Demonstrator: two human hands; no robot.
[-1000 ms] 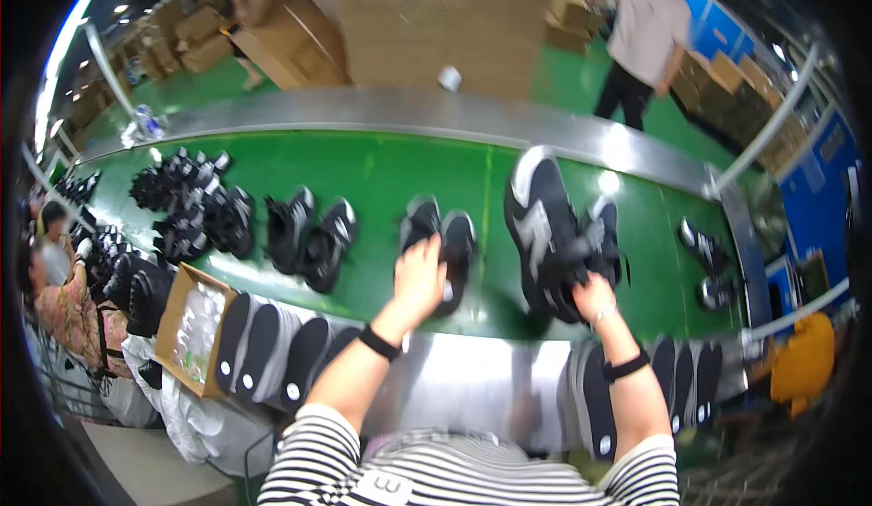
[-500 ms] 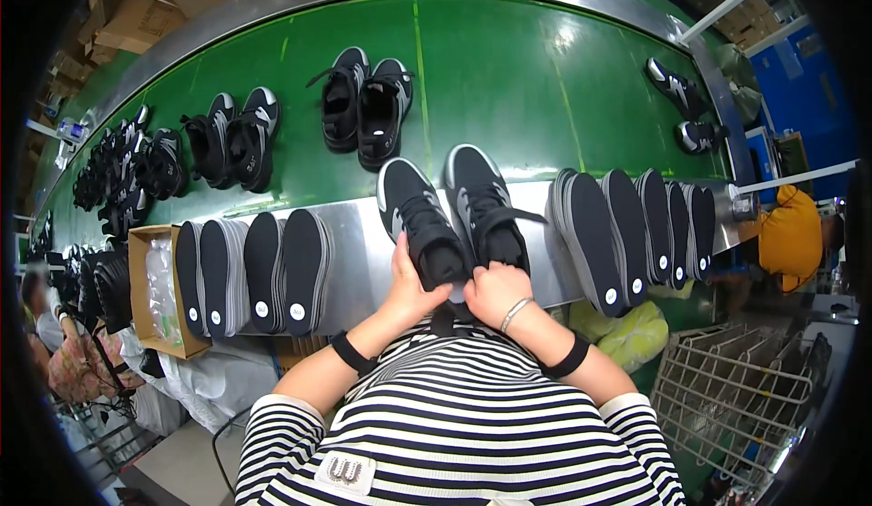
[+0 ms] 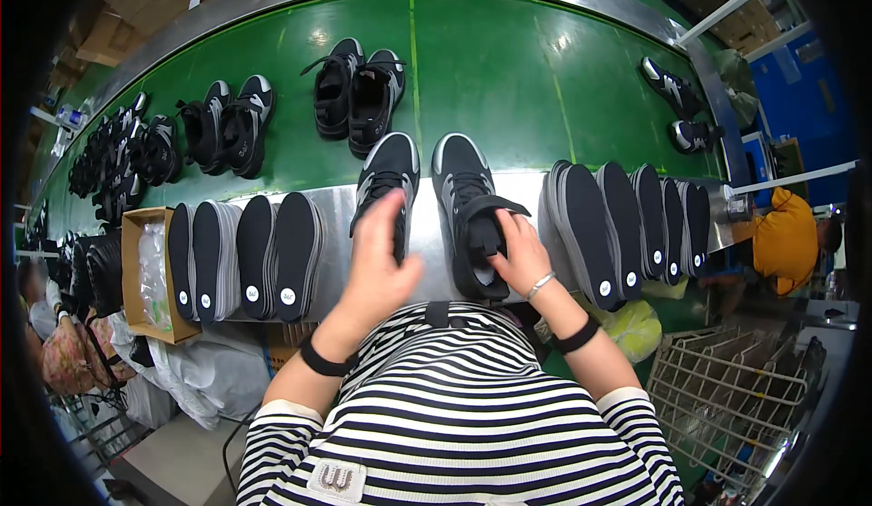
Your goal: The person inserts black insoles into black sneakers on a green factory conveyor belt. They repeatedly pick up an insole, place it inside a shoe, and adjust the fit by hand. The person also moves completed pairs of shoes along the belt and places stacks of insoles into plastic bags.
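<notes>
Two black-and-grey sports shoes stand on the metal ledge in front of me, toes pointing away. My left hand (image 3: 375, 261), slightly blurred, is over the left shoe (image 3: 391, 168) with its thumb stretched out from the fingers. It hides most of that shoe's rear part. At the right shoe (image 3: 465, 188), my right hand (image 3: 522, 256) grips the collar's right side, thumb at the opening and fingers outside. A strap (image 3: 498, 204) on this shoe sticks out to the right. The shoe's inside shows dark, with a small pale patch near the heel.
Stacks of black insoles stand left (image 3: 298, 256) and right (image 3: 586, 233) of the shoes. An open carton (image 3: 133, 274) holds clear plastic packets. On the green belt (image 3: 481, 70) lie more shoe pairs (image 3: 374, 97). A wire basket (image 3: 727, 388) is at the lower right.
The left shoe has shifted away and left, and a gap has opened between the shoes. My left hand has let go of it and spread. My right hand has moved to the right shoe's side.
</notes>
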